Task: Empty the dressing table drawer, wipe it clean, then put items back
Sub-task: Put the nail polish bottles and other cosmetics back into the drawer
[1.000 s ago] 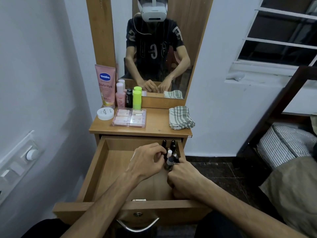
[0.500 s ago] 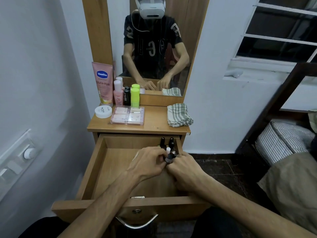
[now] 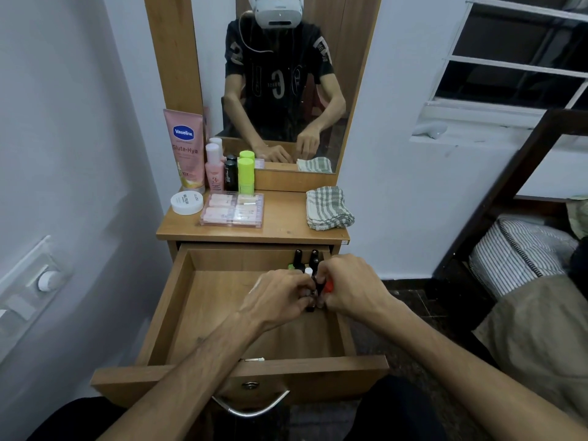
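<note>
The drawer point(image 3: 178, 300) and the counter point(image 3: 286, 224) are a warm, light brown wood grain, as is the mirror frame point(image 3: 173, 52). A pale pink Vaseline tube point(image 3: 184, 148) carries a dark blue oval logo and a gold foot. Beside it stand a pink bottle point(image 3: 213, 168) with a white cap, a black tube point(image 3: 230, 175) and a lime-green stick point(image 3: 246, 175). The round jar point(image 3: 186, 202) is white with dark lettering. A clear case point(image 3: 232, 210) shows pale pink and cream contents. The folded cloth point(image 3: 329, 207) is checked grey-green on off-white. In the drawer, nail polish bottles point(image 3: 305, 261) have black caps; one cap is white, and green and red-orange glass shows among them. The drawer handle point(image 3: 251, 409) is silver. The mattress point(image 3: 515, 249) is striped grey and white.
</note>
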The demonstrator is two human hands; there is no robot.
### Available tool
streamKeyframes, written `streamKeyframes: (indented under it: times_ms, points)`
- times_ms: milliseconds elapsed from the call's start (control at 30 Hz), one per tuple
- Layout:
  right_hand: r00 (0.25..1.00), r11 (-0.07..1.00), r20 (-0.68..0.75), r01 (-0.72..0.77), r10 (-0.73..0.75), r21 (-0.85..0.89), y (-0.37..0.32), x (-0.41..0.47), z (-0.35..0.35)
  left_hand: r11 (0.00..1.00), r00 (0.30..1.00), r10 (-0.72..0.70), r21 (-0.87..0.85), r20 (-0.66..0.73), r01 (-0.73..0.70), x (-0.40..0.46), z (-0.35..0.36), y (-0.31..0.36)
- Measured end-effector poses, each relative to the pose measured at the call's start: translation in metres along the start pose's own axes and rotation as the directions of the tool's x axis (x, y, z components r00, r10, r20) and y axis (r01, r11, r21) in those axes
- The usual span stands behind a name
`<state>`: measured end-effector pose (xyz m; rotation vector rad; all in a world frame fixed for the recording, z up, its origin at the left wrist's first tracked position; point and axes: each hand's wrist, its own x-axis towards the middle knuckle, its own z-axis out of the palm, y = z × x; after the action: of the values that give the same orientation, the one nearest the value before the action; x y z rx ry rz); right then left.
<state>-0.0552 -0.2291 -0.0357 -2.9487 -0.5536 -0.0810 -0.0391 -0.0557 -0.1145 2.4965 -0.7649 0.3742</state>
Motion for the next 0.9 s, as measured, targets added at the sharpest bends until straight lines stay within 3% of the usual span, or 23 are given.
streamKeyframes:
  times_ms: [367,900]
  points:
    - [0.998,0.996,-0.063,0.017,-0.012,0.089,0.008,-0.004,0.021,1.000,1.000,0.008,0.009,-0.006,-0.008,0.000,0.000,0.001]
    - [0.998,0.998,-0.035,0.049,-0.047,0.049,0.010,-0.011,0.024,1.000,1.000,-0.008,-0.018,-0.022,0.008,-0.004,-0.007,0.003]
